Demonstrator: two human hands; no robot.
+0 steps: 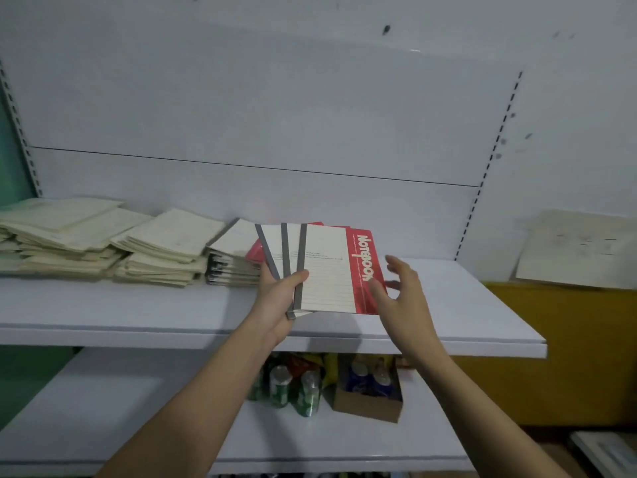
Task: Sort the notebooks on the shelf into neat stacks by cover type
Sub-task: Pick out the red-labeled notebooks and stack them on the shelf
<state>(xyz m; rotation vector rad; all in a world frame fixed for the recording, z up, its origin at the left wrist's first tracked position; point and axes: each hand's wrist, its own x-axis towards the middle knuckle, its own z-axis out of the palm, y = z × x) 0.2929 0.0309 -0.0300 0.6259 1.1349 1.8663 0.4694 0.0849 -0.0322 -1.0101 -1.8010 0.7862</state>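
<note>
because the left hand [281, 298] pinches the fanned red-and-white notebooks [324, 267] only at their lower spine corner above the shelf [138, 312], they could splay further and slip out. the right hand [401, 288] hovers open beside them, gripping nothing, so a late catch drops them.

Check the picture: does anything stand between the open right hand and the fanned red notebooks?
Nothing visible does. The right hand hovers open beside the red notebooks, which the left hand grips.
</note>
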